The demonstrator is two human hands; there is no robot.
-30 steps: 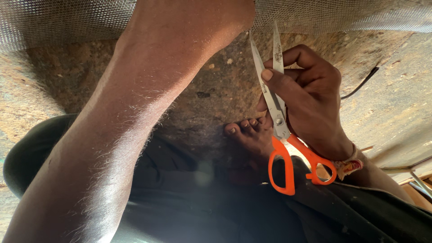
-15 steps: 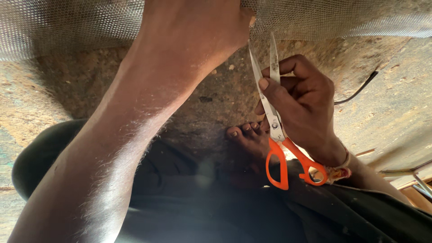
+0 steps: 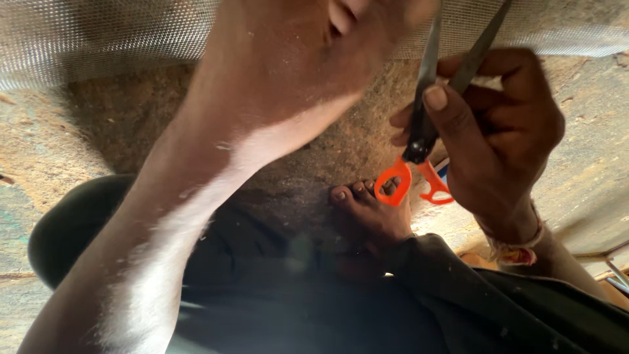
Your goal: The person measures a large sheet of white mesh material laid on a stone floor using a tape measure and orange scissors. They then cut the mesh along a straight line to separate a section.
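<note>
1. A sheet of fine grey mesh (image 3: 98, 39) stretches across the top of the view, above the dirt floor (image 3: 46, 151).
2. The right hand (image 3: 498, 131) is closed around the scissors (image 3: 426, 131), gripping near the pivot; the 2 dark blades point up to the mesh and the orange handles hang below, above a bare foot (image 3: 367, 213).
3. The left hand (image 3: 301, 59) is raised at the mesh, forearm filling the foreground; its grip cannot be told.
</note>
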